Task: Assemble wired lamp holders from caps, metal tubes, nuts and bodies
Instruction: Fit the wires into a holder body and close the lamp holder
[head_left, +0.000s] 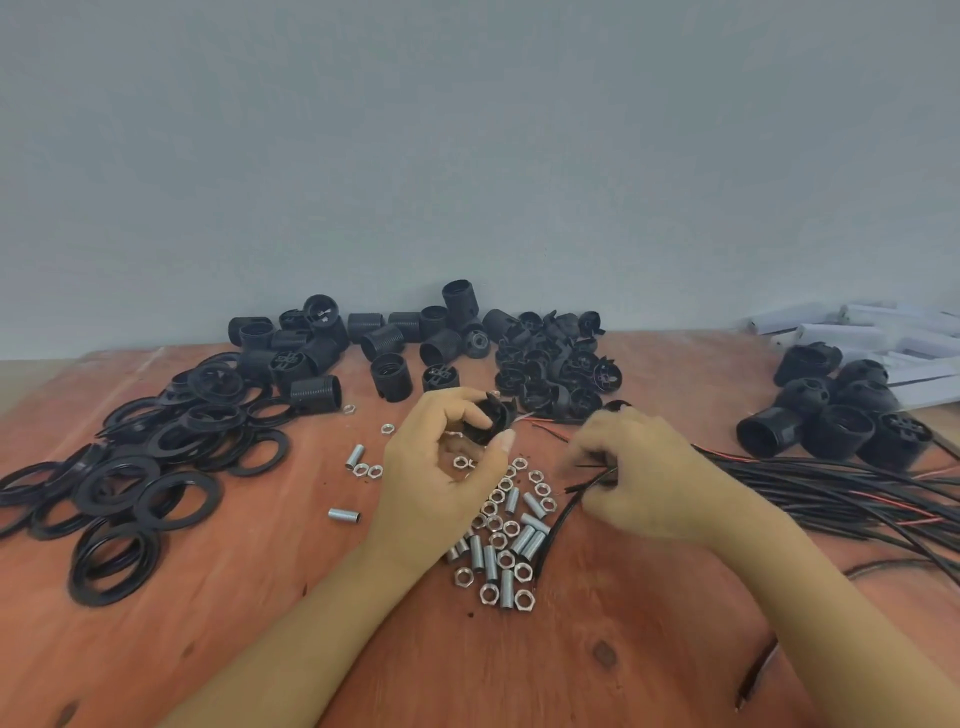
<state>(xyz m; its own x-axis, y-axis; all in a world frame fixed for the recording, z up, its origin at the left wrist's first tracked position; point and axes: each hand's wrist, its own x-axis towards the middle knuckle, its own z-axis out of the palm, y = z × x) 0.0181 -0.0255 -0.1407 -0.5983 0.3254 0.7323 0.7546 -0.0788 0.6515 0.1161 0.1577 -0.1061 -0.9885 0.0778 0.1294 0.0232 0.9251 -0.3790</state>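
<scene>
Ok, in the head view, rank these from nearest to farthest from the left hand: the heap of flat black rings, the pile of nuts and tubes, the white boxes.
1. The pile of nuts and tubes: right beside the left hand, which holds a black cap.
2. The flat black rings: heaped off to the left.
3. The white boxes: far right, by the wall.

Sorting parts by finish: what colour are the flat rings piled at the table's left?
The flat rings are glossy black, seen best in the head view.
</scene>
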